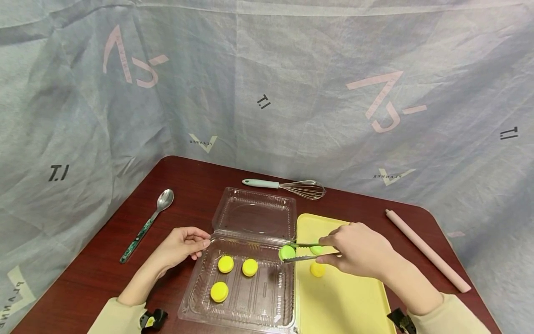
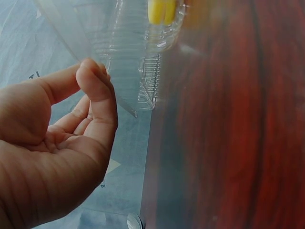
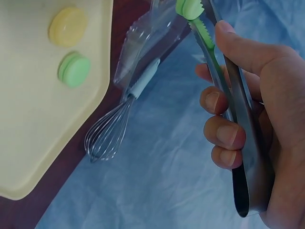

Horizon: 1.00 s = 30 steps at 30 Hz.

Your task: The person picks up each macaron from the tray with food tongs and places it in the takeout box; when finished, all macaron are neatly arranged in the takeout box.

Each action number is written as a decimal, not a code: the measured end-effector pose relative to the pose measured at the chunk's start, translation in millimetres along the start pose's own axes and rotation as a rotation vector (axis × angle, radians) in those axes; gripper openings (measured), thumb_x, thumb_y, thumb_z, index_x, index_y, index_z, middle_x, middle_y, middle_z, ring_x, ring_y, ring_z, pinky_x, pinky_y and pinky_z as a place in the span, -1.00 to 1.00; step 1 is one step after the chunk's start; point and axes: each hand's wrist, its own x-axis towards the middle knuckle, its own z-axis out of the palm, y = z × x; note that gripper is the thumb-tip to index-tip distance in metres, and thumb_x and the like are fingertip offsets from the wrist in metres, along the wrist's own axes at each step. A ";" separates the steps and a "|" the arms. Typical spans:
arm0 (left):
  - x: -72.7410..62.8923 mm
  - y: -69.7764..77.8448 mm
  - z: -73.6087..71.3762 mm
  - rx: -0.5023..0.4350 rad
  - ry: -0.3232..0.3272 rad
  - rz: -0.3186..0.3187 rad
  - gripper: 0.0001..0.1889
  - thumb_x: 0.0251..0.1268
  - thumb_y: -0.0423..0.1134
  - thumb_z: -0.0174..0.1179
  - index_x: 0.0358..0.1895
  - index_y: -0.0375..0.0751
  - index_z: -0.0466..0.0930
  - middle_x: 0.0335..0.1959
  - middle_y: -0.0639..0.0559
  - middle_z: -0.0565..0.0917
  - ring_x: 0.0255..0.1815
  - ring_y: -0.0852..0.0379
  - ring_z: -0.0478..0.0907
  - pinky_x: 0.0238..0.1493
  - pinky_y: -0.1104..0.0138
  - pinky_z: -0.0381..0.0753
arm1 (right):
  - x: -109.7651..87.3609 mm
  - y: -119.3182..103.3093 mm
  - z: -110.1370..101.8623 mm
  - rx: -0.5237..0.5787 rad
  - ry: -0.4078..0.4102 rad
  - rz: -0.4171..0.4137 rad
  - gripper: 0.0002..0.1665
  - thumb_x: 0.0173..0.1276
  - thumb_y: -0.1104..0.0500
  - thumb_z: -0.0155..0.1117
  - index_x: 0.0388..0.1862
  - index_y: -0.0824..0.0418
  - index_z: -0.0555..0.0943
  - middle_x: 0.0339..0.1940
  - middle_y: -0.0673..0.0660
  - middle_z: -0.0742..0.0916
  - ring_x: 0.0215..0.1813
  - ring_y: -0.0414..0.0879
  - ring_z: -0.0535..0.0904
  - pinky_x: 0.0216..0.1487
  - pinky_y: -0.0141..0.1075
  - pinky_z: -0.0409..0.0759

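Head view: we see a light-green macaron gripped between the serrated tips of metal tongs, over the right edge of a clear plastic clamshell container. The right hand has its thumb and fingers wrapped round the tongs, squeezing their arms in on the macaron. At the container's far left corner, the left hand pinches the rim between thumb and fingertips, the gap between them all but closed. Three yellow macarons sit in the base, well short of its right side, and the lid lies folded back behind. Just to the right is a yellow tray bearing a second green macaron and one more yellow one (our right wrist view shows both plainly). Farther out on the dark red-brown table, we find a balloon whisk beyond the lid, a spoon at left and a pink rolling pin at right.
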 end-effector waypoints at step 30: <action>0.4 -0.4 0.0 -0.008 0.000 0.000 -0.72 0.38 -0.42 0.23 0.00 -0.64 0.53 -0.40 -0.08 0.61 -0.50 0.19 0.53 -0.43 0.41 0.60 | 29.2 -43.0 30.6 0.003 -0.044 -0.105 -0.68 0.26 -0.22 0.40 -0.36 -0.01 0.74 -0.56 -0.19 0.69 -0.60 -0.40 0.44 -0.49 -0.28 0.55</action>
